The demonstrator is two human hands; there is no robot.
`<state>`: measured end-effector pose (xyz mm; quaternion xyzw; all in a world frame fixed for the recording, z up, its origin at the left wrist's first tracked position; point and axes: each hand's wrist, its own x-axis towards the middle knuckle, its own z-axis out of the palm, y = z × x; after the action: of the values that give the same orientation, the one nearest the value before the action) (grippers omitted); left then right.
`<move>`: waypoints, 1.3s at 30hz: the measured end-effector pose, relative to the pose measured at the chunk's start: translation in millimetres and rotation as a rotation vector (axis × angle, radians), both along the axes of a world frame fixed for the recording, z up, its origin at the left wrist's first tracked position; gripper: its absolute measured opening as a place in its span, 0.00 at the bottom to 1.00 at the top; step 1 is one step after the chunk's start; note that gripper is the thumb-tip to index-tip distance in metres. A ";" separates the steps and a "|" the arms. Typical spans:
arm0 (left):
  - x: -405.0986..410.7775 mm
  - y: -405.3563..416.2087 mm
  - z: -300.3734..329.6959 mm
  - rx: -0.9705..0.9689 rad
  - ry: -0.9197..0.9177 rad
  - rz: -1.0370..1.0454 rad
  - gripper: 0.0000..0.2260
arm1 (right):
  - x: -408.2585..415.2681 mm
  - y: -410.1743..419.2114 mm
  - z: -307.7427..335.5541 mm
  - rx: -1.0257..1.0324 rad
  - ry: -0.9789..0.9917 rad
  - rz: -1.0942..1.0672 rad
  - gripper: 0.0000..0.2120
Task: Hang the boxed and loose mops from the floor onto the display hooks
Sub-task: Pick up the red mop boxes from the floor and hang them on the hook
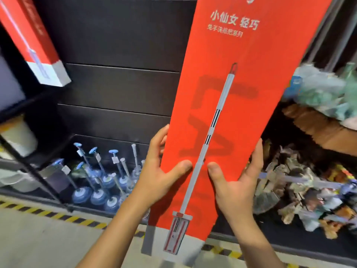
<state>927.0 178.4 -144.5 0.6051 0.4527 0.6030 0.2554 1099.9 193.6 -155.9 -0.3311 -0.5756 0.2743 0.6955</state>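
Two hands, one boxed mop held between them. Left hand (162, 171), centre of the frame: thumb laid flat on the red front face, fingers wrapped round the box's left edge. Right hand (237, 182), just right of centre: thumb flat on the front face, fingers curled round the right edge. The two thumbs lie near each other, one on either side of the printed mop handle.

One red mop box (239, 105), long and flat, held upright in the centre and upper right of the frame. Its long axis runs from the bottom centre up to the top right, leaning slightly right. The grey-white end is at the bottom; the top end runs out of the frame. The printed mop has its head down and its hanging loop up. White Chinese lettering sits near the top.

One second red mop box (36, 41), upper left of the frame, tilted, with its white end at the lower right.

One strip of yellow-and-black floor tape (50, 213), lower left.

Several blue-handled loose items (96, 182), lower left behind the tape, leaning against a dark panel wall (119, 55); exact count unclear.

One blurred heap of mixed goods (309, 190), right edge.
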 end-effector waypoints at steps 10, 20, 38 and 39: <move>-156.4 -57.8 -0.8 -0.004 -0.091 0.353 0.36 | -179.8 10.6 -2.7 -0.025 -0.011 0.422 0.43; -321.5 -55.9 1.2 0.014 -0.107 0.592 0.36 | -364.5 37.7 11.5 -0.083 -0.042 0.677 0.42; -613.6 62.9 130.5 0.135 -0.023 0.490 0.42 | -603.7 132.2 42.3 -0.154 -0.046 0.660 0.45; -624.3 71.1 143.0 0.139 -0.003 0.474 0.43 | -608.6 135.3 40.7 -0.166 -0.056 0.648 0.45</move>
<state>302.7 249.5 -1.5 0.4971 0.5391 0.6767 0.0654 491.3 328.9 -115.2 -0.1940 -0.6455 0.5180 0.5266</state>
